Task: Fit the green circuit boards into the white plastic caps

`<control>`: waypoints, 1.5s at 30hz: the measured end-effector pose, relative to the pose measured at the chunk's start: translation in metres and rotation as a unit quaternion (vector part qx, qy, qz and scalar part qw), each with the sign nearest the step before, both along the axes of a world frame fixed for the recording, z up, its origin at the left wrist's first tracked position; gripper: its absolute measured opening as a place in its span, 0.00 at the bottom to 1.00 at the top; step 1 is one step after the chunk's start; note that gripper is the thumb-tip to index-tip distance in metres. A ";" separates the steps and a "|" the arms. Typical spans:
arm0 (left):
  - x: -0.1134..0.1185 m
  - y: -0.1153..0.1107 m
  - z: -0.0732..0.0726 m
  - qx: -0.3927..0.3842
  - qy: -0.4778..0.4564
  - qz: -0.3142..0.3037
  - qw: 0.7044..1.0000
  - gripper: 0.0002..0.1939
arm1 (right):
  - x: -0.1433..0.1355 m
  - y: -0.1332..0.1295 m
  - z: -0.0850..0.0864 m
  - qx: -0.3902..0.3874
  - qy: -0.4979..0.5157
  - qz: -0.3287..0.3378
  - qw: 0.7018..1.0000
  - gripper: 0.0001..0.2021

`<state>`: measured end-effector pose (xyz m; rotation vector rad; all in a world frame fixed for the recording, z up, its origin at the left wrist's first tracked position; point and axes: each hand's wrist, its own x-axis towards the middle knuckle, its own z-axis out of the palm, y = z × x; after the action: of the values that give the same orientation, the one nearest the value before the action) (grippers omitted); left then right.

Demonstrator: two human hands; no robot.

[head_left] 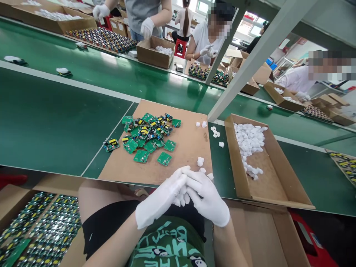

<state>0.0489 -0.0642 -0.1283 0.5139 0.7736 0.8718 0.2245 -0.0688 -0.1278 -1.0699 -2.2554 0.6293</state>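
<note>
Left hand (164, 194) and right hand (204, 193) overlap, hiding most fingertips

Both forearms reach in from the near edge, wrists level. The gloved left hand (164, 198) and gloved right hand (207, 194) meet above the lap, fingertips touching and fingers slightly bent. The left hand slants to the far right, the right hand to the far left.
</note>
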 end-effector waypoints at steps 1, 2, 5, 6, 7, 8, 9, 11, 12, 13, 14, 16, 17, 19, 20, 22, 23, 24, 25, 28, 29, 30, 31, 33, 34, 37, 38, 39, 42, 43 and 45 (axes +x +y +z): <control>-0.002 0.000 0.002 0.006 0.012 -0.012 1.000 0.28 | -0.002 0.002 0.002 0.001 0.006 0.015 1.000 0.22; -0.005 -0.001 0.004 0.016 0.034 -0.031 0.999 0.31 | -0.004 0.002 0.003 0.002 0.014 0.016 1.000 0.22; -0.013 -0.003 0.009 0.079 0.121 -0.093 0.985 0.27 | -0.004 -0.001 0.004 0.002 0.020 0.000 1.000 0.21; -0.015 -0.003 0.010 0.104 0.145 -0.113 0.977 0.23 | -0.003 -0.002 0.003 0.003 0.020 -0.005 1.000 0.20; -0.016 -0.003 0.009 0.120 0.165 -0.127 0.971 0.19 | -0.001 -0.003 0.003 0.002 0.026 -0.013 1.000 0.17; -0.018 -0.003 0.008 0.124 0.180 -0.131 0.967 0.17 | 0.000 -0.003 0.002 0.003 0.037 -0.029 0.999 0.14; -0.019 -0.003 0.007 0.116 0.195 -0.122 0.966 0.16 | 0.001 -0.002 0.000 0.007 0.053 -0.057 0.997 0.12; -0.022 -0.002 0.003 0.084 0.214 -0.075 0.970 0.18 | 0.001 0.005 -0.006 0.036 0.076 -0.151 0.985 0.10; -0.024 -0.002 0.001 0.070 0.207 -0.050 0.974 0.20 | 0.000 0.011 -0.011 0.062 0.067 -0.198 0.976 0.11; -0.027 -0.001 0.000 0.064 0.190 -0.029 0.979 0.22 | -0.002 0.016 -0.016 0.088 0.048 -0.230 0.968 0.11; -0.029 0.000 -0.001 0.063 0.169 -0.014 0.983 0.24 | -0.005 0.022 -0.021 0.110 0.024 -0.242 0.964 0.10; -0.034 0.001 -0.001 0.063 0.134 0.008 0.989 0.26 | -0.012 0.031 -0.028 0.136 -0.035 -0.227 0.964 0.06; -0.036 0.001 -0.001 0.057 0.121 0.018 0.991 0.26 | -0.015 0.032 -0.031 0.145 -0.058 -0.217 0.964 0.05; -0.038 0.000 0.000 0.037 0.102 0.030 0.994 0.21 | -0.021 0.029 -0.031 0.172 -0.071 -0.210 0.960 0.07; -0.039 -0.001 0.001 0.030 0.088 0.027 0.995 0.19 | -0.023 0.025 -0.029 0.184 -0.062 -0.202 0.960 0.10; -0.039 -0.003 0.003 0.028 0.060 0.003 0.998 0.17 | -0.024 0.014 -0.022 0.178 -0.012 -0.143 0.974 0.19; -0.038 -0.004 0.004 0.029 0.051 -0.009 0.998 0.16 | -0.023 0.008 -0.018 0.159 0.019 -0.098 0.982 0.23; -0.036 -0.004 0.006 0.030 0.045 -0.018 0.998 0.15 | -0.022 0.003 -0.014 0.132 0.046 -0.054 0.989 0.26; -0.035 -0.004 0.007 0.030 0.042 -0.019 0.998 0.14 | -0.021 -0.001 -0.010 0.100 0.070 -0.023 0.992 0.27; -0.030 -0.004 0.010 0.057 0.050 -0.009 0.997 0.18 | -0.018 -0.005 -0.002 0.035 0.114 -0.008 0.993 0.25; -0.030 -0.003 0.010 0.073 0.052 -0.016 0.996 0.20 | -0.018 -0.004 -0.001 0.035 0.109 -0.011 0.993 0.25; -0.029 -0.003 0.011 0.088 0.055 -0.026 0.994 0.21 | -0.019 -0.003 0.000 0.047 0.100 -0.003 0.994 0.25; -0.030 -0.003 0.012 0.099 0.057 -0.038 0.993 0.22 | -0.020 -0.001 0.000 0.066 0.091 0.010 0.994 0.26; -0.032 -0.003 0.016 0.112 0.059 -0.060 0.990 0.21 | -0.023 0.001 0.000 0.106 0.081 0.032 0.991 0.26; -0.034 -0.004 0.018 0.117 0.063 -0.069 0.989 0.20 | -0.025 0.002 0.001 0.120 0.085 0.035 0.989 0.24; -0.038 -0.006 0.022 0.137 0.119 -0.102 0.978 0.16 | -0.026 0.000 0.002 0.152 0.098 0.003 0.983 0.20; -0.039 -0.007 0.023 0.143 0.142 -0.112 0.973 0.14 | -0.026 -0.001 0.003 0.155 0.098 -0.006 0.983 0.20; -0.039 -0.007 0.023 0.146 0.161 -0.115 0.969 0.12 | -0.026 -0.002 0.003 0.153 0.097 -0.011 0.983 0.21; -0.038 -0.009 0.022 0.150 0.197 -0.092 0.965 0.10 | -0.027 -0.005 0.004 0.133 0.090 -0.023 0.987 0.20; -0.038 -0.010 0.022 0.150 0.208 -0.076 0.964 0.10 | -0.027 -0.005 0.004 0.124 0.092 -0.030 0.988 0.19; -0.037 -0.012 0.022 0.160 0.238 -0.043 0.957 0.09 | -0.030 -0.005 0.002 0.099 0.104 -0.041 0.989 0.16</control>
<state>0.0116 -0.0760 -0.1064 1.0641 1.0434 0.8042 0.1949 -0.0738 -0.1253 -0.9475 -2.0350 0.4498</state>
